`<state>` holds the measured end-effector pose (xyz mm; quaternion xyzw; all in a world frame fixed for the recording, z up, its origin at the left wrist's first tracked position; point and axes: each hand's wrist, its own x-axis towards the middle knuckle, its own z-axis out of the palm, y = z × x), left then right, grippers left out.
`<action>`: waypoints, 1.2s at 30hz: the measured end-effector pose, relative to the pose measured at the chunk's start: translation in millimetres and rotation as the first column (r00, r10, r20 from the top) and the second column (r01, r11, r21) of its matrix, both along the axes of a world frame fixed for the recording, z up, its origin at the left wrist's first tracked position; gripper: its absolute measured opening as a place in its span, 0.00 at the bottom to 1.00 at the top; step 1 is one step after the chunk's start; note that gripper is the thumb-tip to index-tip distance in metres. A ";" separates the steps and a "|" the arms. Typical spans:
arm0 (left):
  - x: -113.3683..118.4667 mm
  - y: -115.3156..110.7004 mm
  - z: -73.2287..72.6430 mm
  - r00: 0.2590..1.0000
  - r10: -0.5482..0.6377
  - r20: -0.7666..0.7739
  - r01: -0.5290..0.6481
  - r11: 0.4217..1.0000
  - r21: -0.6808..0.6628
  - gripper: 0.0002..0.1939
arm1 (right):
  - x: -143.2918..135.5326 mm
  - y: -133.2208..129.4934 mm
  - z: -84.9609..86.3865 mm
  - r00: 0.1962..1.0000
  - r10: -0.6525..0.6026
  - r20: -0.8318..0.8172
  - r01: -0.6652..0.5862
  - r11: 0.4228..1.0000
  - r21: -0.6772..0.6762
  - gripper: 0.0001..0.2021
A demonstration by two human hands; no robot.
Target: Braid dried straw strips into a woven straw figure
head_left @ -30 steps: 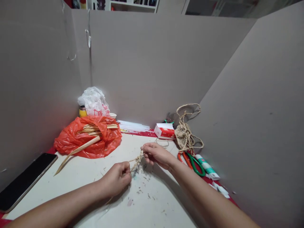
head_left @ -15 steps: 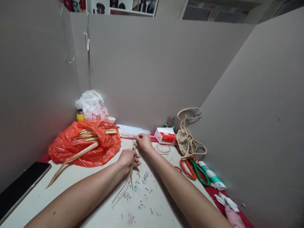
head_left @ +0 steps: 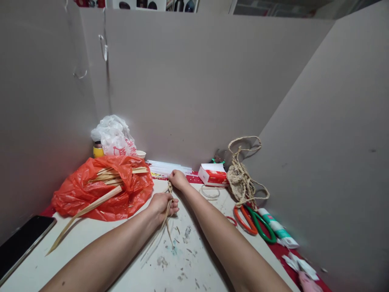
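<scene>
My left hand (head_left: 163,206) is closed around a small braid of pale straw strands (head_left: 167,219), whose loose ends hang down over the white table (head_left: 188,263). Just above and to the right, my right hand (head_left: 178,179) pinches the upper end of the same braid, fingertips pressed together. The braid's knotted top shows between the two hands. Long strips of dried straw (head_left: 105,195) lie in and across a crumpled red plastic bag (head_left: 133,198) to the left.
A phone (head_left: 26,239) lies at the left edge. Behind the bag are a white plastic bag (head_left: 114,136) and a yellow jar (head_left: 98,150). To the right are a red-and-white box (head_left: 214,175), coiled straw rope (head_left: 241,182), orange-handled (head_left: 244,220) and green-handled (head_left: 263,225) tools, and a tube (head_left: 278,227).
My right hand has moved slightly up and left relative to the table things, a little farther from my left hand. The view has shifted slightly.
</scene>
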<state>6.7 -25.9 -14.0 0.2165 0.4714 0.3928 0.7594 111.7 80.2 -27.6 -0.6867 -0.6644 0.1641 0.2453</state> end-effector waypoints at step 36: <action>-33.2 7.7 9.6 0.936 -0.292 -0.198 0.316 0.943 0.102 0.03 | 24.0 -108.2 30.0 0.493 -0.173 -0.853 -0.534 0.714 -0.453 0.04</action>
